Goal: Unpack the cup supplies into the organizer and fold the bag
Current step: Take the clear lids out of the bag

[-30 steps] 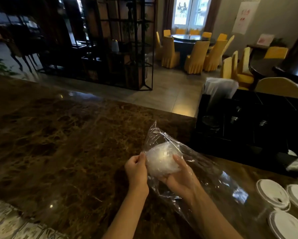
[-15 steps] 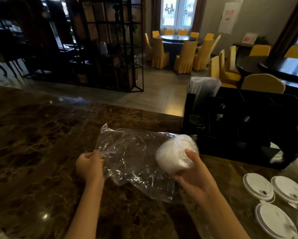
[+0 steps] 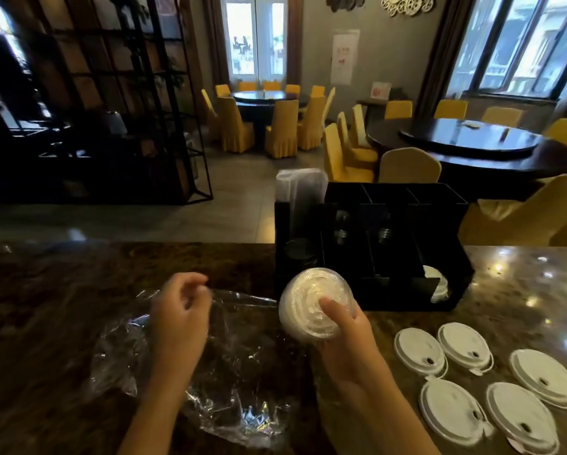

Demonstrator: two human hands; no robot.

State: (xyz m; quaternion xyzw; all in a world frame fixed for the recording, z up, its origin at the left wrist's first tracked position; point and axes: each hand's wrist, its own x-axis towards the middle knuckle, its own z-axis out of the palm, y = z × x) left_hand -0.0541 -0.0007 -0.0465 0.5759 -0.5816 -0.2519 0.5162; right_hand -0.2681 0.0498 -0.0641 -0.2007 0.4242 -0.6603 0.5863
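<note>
Stack of clear lids (image 3: 315, 307) in right hand (image 3: 347, 339), beside organizer (image 3: 390, 244).

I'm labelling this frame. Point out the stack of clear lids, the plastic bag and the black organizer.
stack of clear lids (image 3: 311, 298): head view, on its domed top face.
plastic bag (image 3: 239, 366): head view, on the crumpled clear film lying on the counter.
black organizer (image 3: 390, 277): head view, on its dark front wall.
</note>
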